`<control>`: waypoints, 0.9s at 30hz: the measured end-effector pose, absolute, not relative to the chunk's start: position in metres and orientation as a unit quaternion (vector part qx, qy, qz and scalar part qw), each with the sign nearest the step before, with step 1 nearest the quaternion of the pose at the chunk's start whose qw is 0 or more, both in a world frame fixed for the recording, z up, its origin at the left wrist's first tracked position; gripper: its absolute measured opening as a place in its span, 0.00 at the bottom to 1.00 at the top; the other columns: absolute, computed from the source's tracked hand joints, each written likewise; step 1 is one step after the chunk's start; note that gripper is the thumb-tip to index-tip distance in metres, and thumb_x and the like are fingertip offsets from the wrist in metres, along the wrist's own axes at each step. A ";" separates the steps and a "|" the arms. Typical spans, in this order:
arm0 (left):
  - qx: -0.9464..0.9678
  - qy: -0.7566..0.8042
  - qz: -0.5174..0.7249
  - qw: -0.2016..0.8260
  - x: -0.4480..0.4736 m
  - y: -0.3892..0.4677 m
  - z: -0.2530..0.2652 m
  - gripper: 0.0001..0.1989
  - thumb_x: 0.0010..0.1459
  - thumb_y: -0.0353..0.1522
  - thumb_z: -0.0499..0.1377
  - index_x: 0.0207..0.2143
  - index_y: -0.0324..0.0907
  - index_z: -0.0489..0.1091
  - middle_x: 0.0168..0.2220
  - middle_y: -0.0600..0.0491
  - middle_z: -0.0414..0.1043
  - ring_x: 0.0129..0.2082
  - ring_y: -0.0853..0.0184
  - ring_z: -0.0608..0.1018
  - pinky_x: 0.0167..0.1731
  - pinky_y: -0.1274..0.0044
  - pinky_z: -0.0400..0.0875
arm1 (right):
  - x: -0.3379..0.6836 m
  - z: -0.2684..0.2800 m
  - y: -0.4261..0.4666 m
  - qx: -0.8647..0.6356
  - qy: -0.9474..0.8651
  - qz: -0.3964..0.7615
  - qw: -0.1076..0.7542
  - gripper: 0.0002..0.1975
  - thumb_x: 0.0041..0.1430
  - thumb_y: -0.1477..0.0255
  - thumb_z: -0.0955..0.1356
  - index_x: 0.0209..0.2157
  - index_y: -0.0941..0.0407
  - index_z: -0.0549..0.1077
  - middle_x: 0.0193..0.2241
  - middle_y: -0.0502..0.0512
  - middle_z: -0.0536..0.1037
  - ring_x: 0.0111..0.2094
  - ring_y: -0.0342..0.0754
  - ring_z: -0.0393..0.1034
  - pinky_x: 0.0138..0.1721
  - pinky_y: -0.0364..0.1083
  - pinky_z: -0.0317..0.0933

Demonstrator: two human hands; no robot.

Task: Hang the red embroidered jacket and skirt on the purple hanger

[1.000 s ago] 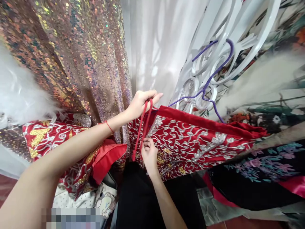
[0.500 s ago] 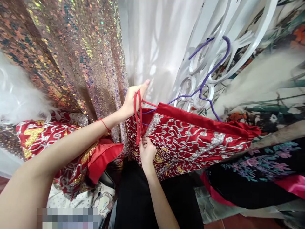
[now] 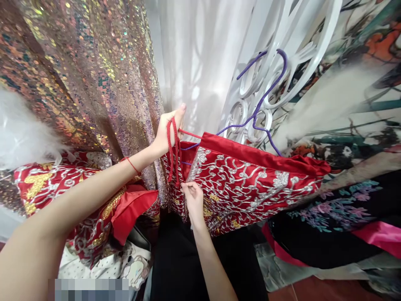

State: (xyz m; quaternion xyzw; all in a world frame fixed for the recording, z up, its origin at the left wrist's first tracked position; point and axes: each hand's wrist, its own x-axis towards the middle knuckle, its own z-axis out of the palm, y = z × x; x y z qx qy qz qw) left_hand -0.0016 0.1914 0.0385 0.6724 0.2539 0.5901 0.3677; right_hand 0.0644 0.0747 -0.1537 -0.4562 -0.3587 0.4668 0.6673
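A red skirt (image 3: 244, 179) with silver and gold embroidery hangs in front of me, its plain red waistband (image 3: 247, 148) stretched out to the right. A purple hanger (image 3: 257, 106) rises behind it, with part of its wire inside the open waist. My left hand (image 3: 169, 131) grips the red drawstring (image 3: 191, 134), taut from the waistband; cord loops dangle over the back of the hand. Lower down, my right hand (image 3: 194, 198) pinches at the bottom of the waist opening, beside the hanging cord ends. What lies between its fingertips is too small to make out.
A sequined curtain (image 3: 109, 75) hangs at left beside white feathers (image 3: 25, 129) and another red embroidered garment (image 3: 90, 213). White scrollwork (image 3: 300, 79) stands behind the hanger. Black fabric with flowers (image 3: 338, 213) lies at right.
The right thumb and fingers have shifted from the hanging cord end to the edge of the waist opening. The cord ends now hang apart. The left hand keeps its grip; the view has shifted slightly.
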 end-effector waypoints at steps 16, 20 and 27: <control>0.694 0.236 0.587 0.343 -0.002 0.191 0.035 0.31 0.62 0.52 0.55 0.14 0.44 0.51 0.10 0.62 0.49 0.09 0.77 0.55 0.11 0.80 0.48 | 0.058 -0.124 0.075 -0.450 -0.316 0.435 0.713 0.16 0.53 0.58 0.72 0.32 0.56 0.73 0.31 0.54 0.79 0.37 0.47 0.74 0.45 0.47 0.67; 0.694 0.230 0.581 0.358 -0.003 0.190 0.033 0.31 0.62 0.52 0.55 0.15 0.44 0.51 0.11 0.62 0.49 0.09 0.77 0.54 0.10 0.79 0.46 | 0.058 -0.121 0.069 -0.465 -0.340 0.402 0.712 0.15 0.57 0.58 0.70 0.35 0.56 0.73 0.34 0.54 0.78 0.38 0.48 0.74 0.45 0.47 0.67; 0.708 0.233 0.582 0.326 -0.004 0.193 0.033 0.31 0.63 0.51 0.54 0.15 0.44 0.51 0.10 0.62 0.50 0.10 0.77 0.55 0.11 0.79 0.47 | 0.062 -0.116 0.066 -0.486 -0.410 0.389 0.667 0.11 0.60 0.62 0.66 0.31 0.56 0.71 0.31 0.55 0.79 0.31 0.47 0.72 0.39 0.47 0.66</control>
